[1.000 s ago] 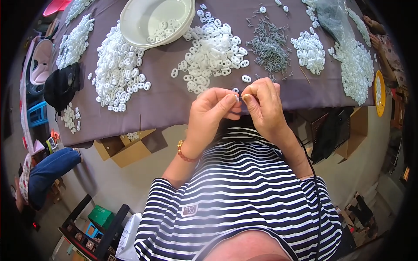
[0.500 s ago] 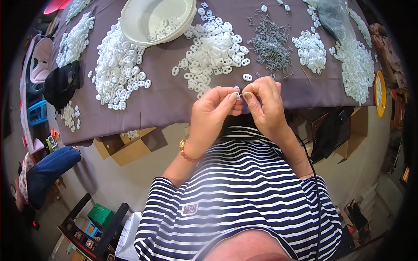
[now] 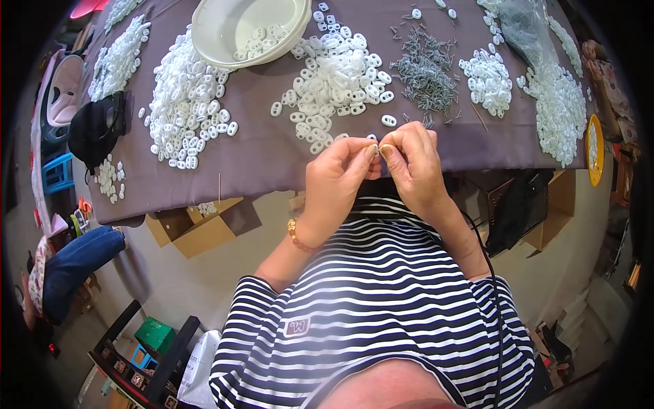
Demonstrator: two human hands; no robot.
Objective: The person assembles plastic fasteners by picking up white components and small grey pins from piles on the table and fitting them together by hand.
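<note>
At the table's near edge my left hand (image 3: 339, 169) pinches a small white oval plastic piece (image 3: 372, 138) between thumb and fingers. My right hand (image 3: 417, 162) meets it there, thumb and forefinger pressed together against the piece; whatever they grip is too small and covered to make out. Just beyond the fingertips lies a single white oval piece (image 3: 388, 120) with two holes. Farther off is a heap of similar two-holed white pieces (image 3: 340, 71). To its right spreads a pile of small grey screws (image 3: 427, 71).
A cream basin (image 3: 204, 41) with some white pieces stands at the back. More white heaps lie left (image 3: 180, 95) and right (image 3: 487, 82), beside a clear plastic bag (image 3: 524, 31). A black cloth item (image 3: 95, 133) and yellow dish (image 3: 595, 153) sit at the sides. Open cardboard boxes (image 3: 204, 235) are below.
My fingertips have drawn closer together; the dark thin bit seen between them before is now barely visible. The objects on the table have not been moved.
</note>
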